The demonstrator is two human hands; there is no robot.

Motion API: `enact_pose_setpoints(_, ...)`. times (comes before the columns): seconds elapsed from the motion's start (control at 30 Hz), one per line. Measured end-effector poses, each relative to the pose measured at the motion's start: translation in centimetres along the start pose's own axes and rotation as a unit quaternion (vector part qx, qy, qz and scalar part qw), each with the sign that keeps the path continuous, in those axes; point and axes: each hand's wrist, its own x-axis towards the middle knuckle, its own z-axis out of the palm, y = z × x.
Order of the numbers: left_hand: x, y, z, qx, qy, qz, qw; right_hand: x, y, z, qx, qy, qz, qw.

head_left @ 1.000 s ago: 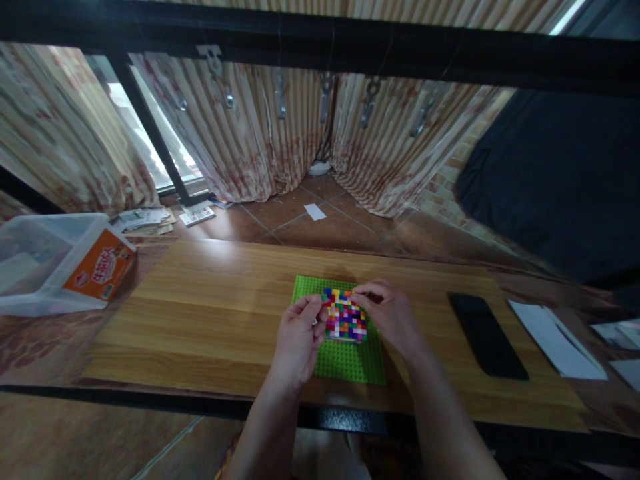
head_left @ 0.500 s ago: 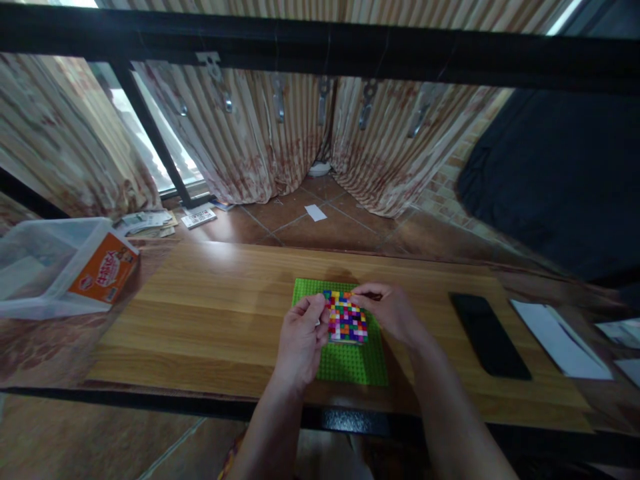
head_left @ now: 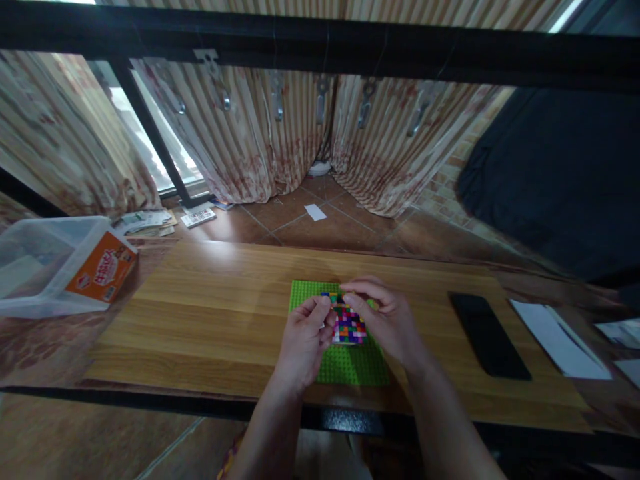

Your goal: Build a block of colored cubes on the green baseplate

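Observation:
A green studded baseplate (head_left: 350,370) lies on the wooden board, and a block of small multicoloured building bricks (head_left: 350,331) sits on it. My left hand (head_left: 306,343) is closed at the block's left side, thumb against fingers; a tiny pale bit shows between them, too small to name. My right hand (head_left: 387,321) reaches over the block's upper right part, thumb and fingers drawn together close to the left fingertips. Whatever the right fingers pinch is hidden. Both hands cover part of the bricks' upper rows.
The wooden board (head_left: 200,313) spans the table. A black phone-like slab (head_left: 489,337) and white paper (head_left: 557,340) lie to the right. On the left stands a clear plastic bin (head_left: 55,297) with an orange label. Curtains (head_left: 280,147) and a dark horizontal bar (head_left: 320,47) are beyond.
My right hand has moved left from the block's top right edge, over the bricks towards my left fingertips. My left hand has shifted slightly right. The baseplate and block look nearly unmoved.

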Motion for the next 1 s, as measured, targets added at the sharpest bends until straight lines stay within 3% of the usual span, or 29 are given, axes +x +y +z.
enact_pose_setpoints(0.17, -0.1, 0.0, 0.0, -0.006, -0.030, -0.006, 0.999, -0.1, -0.5, 0.8, 0.034, -0.044, 0.008, 0.998)
enact_pose_setpoints(0.37, -0.5, 0.2, -0.1, -0.016, -0.078, -0.036, 0.996, -0.5, -0.2, 0.7, 0.136, -0.036, 0.063, 0.988)
enact_pose_setpoints(0.47, -0.6, 0.4, -0.1, -0.030, -0.090, -0.045, 0.994, -0.5, 0.5, 0.0, 0.162, 0.007, 0.092, 0.983)
enact_pose_setpoints(0.63, -0.3, 0.5, -0.3, -0.040, -0.031, -0.017, 0.999, -0.4, 2.6, -1.9, 0.029, 0.083, 0.093, 0.992)
enact_pose_setpoints(0.8, 0.2, 0.5, -0.6, -0.048, 0.024, 0.005, 0.999, -0.5, 4.0, -2.1, -0.090, 0.050, 0.063, 0.993)
enact_pose_setpoints(1.0, 0.2, 0.4, -0.6, -0.044, 0.037, 0.011, 0.998, -0.3, 4.4, -1.4, -0.128, 0.018, 0.069, 0.989)
